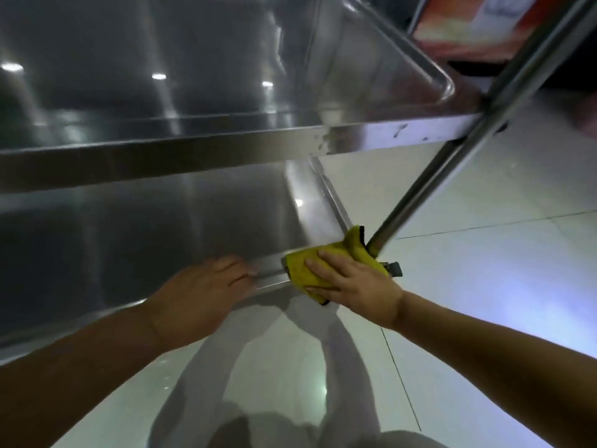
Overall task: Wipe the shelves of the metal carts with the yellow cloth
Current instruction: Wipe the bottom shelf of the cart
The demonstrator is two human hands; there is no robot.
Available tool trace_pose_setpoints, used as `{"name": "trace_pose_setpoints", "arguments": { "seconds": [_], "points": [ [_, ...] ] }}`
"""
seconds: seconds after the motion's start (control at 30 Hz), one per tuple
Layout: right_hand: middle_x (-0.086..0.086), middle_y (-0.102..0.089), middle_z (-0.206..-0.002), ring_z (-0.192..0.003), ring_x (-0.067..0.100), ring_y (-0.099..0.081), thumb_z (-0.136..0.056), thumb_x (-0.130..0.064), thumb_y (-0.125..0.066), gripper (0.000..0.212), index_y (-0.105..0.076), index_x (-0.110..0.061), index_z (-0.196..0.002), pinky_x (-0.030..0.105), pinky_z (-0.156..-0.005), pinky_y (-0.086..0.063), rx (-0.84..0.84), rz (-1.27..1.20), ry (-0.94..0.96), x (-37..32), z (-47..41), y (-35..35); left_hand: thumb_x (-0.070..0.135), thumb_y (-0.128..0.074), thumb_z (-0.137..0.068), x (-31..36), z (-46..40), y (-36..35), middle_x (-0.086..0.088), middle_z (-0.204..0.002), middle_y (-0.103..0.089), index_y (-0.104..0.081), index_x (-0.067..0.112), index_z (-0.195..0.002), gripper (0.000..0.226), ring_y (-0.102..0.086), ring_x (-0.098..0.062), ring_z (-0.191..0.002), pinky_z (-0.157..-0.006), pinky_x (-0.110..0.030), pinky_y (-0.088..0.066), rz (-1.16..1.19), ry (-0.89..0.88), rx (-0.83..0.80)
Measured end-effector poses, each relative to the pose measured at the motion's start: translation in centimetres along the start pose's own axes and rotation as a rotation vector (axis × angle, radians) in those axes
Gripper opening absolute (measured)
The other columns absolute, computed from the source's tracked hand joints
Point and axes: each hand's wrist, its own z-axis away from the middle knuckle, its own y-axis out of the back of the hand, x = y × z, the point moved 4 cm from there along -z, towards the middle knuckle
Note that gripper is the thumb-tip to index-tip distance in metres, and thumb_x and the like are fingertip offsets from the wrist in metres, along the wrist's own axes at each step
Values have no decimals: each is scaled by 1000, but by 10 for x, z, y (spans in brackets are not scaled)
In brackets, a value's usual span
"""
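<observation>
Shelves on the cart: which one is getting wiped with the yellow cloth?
The lower shelf. The right hand presses the yellow cloth onto its near right corner, by the post. The upper shelf has no cloth on it.

Glossy pale floor tiles [484, 253] with thin dark joints reflect blurred light. An orange-red box [478, 24] sits far above.

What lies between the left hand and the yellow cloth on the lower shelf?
Head view: only the bare front rim of the lower metal shelf separates the left hand from the yellow cloth.
</observation>
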Motion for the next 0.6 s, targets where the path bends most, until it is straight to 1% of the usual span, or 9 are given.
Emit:
{"name": "trace_pose_setpoints", "arguments": {
  "seconds": [0.07, 0.1, 0.17, 0.2, 0.3, 0.37, 0.43, 0.5, 0.6],
  "points": [
    [7, -51, -142, -122, 33, -55, -88, -17, -57, 37, -62, -27, -124, 63, -99, -40, -7, -19, -59, -4, 4, 3, 14, -58, -65, 5, -18, 0, 1, -98, -70, -73, 18, -95, 33, -57, -13, -96, -66, -23, -55, 28, -32, 10],
    [7, -54, -138, -116, 30, -59, -90, -19, -54, 30, -68, -27, -115, 59, -101, -42, -18, -22, -113, -6, 4, 11, 16, -47, -68, 8, -26, 2, 2, -97, -70, -72, 19, -95, 37, -52, -11, -96, -66, -22, -54, 58, -26, -2],
    [8, -53, -130, -102, 23, -66, -97, -20, -37, 36, -72, -24, -107, 46, -100, -47, -57, -47, -310, 0, 4, 29, 16, -41, -67, 17, -39, 9, 3, -94, -68, -67, 20, -99, 41, -56, -13, -91, -64, -23, -55, 132, -6, -50],
    [8, -55, -126, -93, 22, -68, -99, -19, -33, 38, -69, -21, -112, 41, -92, -52, -76, -118, -420, 2, 6, 43, 16, -41, -67, 24, -43, 13, 1, -94, -67, -65, 19, -100, 41, -61, -17, -86, -66, -25, -55, 152, -3, -70],
    [8, -59, -127, -75, 31, -61, -94, -15, -46, 37, -58, -20, -128, 45, -70, -51, -67, -311, -577, 6, 18, 90, 15, -39, -82, 56, -41, 39, -9, -100, -68, -63, 12, -105, 34, -63, -25, -88, -81, -34, -47, 174, 4, -55],
    [17, -57, -127, -80, 39, -62, -90, -12, -54, 37, -61, -16, -126, 47, -64, -51, -74, -403, -613, 12, 28, 132, 13, -40, -92, 78, -42, 64, -16, -106, -69, -69, 1, -108, 35, -66, -30, -94, -84, -40, -52, 154, -35, -87],
    [19, -62, -120, -81, 37, -65, -71, -12, -79, 48, -68, -17, -117, 39, -58, -54, -111, -431, -663, 22, 39, 181, 11, -46, -93, 96, -48, 94, -20, -105, -69, -69, -4, -109, 32, -68, -31, -91, -82, -42, -56, 113, -87, -101],
    [16, -66, -113, -74, 29, -65, -58, -17, -88, 54, -72, -22, -110, 30, -52, -49, -137, -418, -746, 35, 51, 224, 11, -45, -94, 113, -60, 125, -21, -100, -70, -68, -6, -109, 32, -70, -30, -82, -73, -40, -58, 105, -93, -223],
    [16, -62, -118, -77, 29, -62, -81, -21, -70, 39, -67, -24, -120, 32, -54, -48, -82, -518, -860, 54, 73, 295, 36, -24, -103, 142, -90, 187, -10, -97, -72, -66, 3, -113, 54, -70, -19, -79, -68, -28, -57, 215, -25, -567]
  ]
}}
